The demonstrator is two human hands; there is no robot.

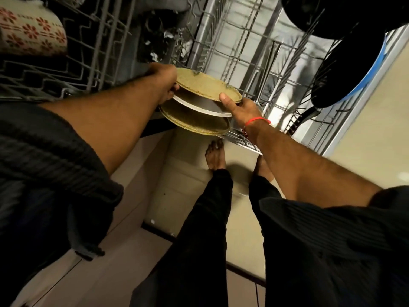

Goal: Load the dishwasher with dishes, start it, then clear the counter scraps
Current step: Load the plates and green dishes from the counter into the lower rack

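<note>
Yellowish plates [205, 87] stacked around a grey one, left hand [163, 83] grip closed on their far edge, right hand [241, 107] grip closed on the near edge, above the wire dishwasher rack [254, 54].

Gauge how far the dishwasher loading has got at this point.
Partly loaded: a patterned dish sits in the upper rack, dark pans in the lower rack. In hand: left hand and right hand hold stacked plates. Remaining: racking them, starting, scraps.
</note>
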